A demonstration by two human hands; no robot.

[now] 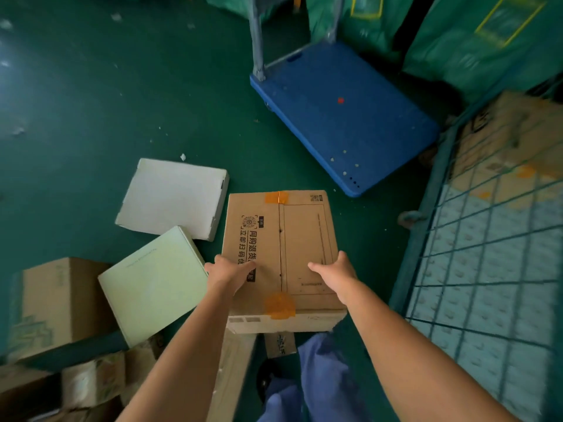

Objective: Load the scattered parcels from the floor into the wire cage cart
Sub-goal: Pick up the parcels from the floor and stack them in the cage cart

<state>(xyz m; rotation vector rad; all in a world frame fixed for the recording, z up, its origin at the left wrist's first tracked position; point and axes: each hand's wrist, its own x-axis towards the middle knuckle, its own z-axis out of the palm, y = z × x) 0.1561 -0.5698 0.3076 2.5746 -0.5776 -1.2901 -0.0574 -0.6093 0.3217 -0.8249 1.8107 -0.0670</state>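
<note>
Fingers of the left hand (228,274) and right hand (333,274) curl over the side edges of the brown parcel (281,254), gripping it above the floor (91,102). Best kept level and swung right over the wire cage cart (487,269). Four more parcels show on the floor left; one blue trolley (341,117) beyond.

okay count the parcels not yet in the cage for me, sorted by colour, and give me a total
Brown: 3, the box under both hands, one at the left, one at bottom left
White: 1
Pale green: 1
Total: 5
</note>
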